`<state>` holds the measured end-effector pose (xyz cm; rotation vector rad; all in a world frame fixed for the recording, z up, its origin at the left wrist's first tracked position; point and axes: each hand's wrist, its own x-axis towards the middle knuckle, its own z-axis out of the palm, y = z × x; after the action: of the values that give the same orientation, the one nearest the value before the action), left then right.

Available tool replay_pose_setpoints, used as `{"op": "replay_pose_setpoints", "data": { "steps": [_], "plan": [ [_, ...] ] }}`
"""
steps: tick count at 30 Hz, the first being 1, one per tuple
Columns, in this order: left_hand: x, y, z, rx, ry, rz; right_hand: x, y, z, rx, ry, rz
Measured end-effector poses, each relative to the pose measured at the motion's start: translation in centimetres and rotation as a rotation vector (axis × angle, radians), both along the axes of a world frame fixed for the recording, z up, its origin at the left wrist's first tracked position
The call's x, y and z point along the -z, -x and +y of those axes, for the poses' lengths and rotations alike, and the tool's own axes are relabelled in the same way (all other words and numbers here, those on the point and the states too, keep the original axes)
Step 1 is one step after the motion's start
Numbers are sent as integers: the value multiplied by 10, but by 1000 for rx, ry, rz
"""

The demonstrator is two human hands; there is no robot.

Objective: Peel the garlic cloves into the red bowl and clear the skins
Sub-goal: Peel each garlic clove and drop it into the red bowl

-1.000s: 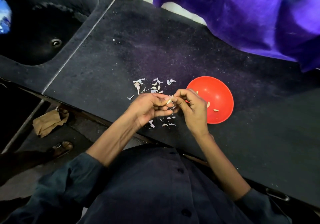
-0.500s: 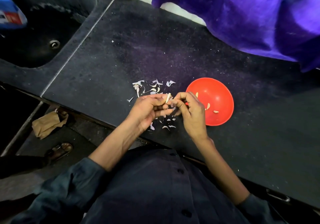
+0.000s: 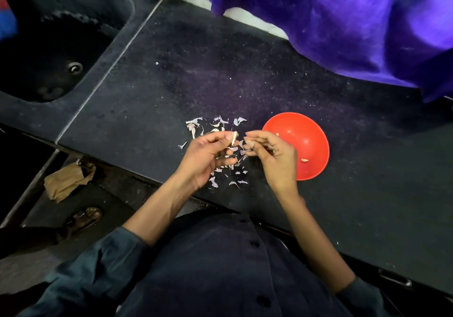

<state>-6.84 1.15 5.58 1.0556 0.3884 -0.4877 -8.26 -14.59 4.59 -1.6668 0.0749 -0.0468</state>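
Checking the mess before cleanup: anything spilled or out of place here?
Garlic skins lie scattered over the dark counter left of the red bowl, under both hands. A crumpled brown paper lies on the floor below the counter edge.

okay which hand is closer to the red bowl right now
Right. The right hand hangs over the near-left rim of the red bowl, overlapping it in this view. The left hand, pinching a garlic clove, is farther left, over the scattered skins.

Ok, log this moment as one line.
left hand: pinches garlic clove | right hand: pinches skin scrap | red bowl: holds peeled cloves | skins: scattered on counter
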Motion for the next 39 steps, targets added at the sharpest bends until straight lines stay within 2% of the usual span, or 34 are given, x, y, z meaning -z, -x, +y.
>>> {"op": "replay_pose_setpoints", "data": {
  "steps": [7,13,23,27,33,39],
  "plan": [
    [0,2,2,-9,-24,-46,5,-6,2,-16,181,-52],
    [-1,4,1,37,18,-78,6,-7,3,-76,67,-9],
    [-4,5,3,33,19,-88,-1,-4,7,-41,-83,72],
    [-7,6,2,49,-67,-160,-3,-1,9,-40,-163,122],
    [-7,8,2,71,-237,-298,-2,-2,10,-2,-128,153],
    [-2,6,3,80,-636,-487,-3,-1,13,-9,-91,128]
  ]
}}
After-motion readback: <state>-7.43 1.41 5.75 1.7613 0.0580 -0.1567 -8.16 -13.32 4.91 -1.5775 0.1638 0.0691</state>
